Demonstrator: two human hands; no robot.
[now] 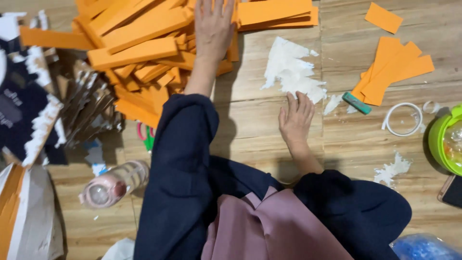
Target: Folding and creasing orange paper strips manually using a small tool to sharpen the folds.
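Matt orange paper strips [144, 43] are piled on a smooth wood-look floor [260, 130] with a faint sheen. Torn white paper [291, 72] looks thin and ragged-edged. A glossy green plastic bowl [440, 139], a clear plastic bottle [113, 185] and a smooth white ring [403, 119] are seen. Dark sleeves [183, 159] are of soft matt cloth.

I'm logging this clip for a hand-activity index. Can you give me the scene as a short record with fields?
setting: wooden floor, seen from above
left hand: flat on pile of orange strips
right hand: on the floor, fingertips at torn white paper
nearby: tape ring, green container, pink bottle
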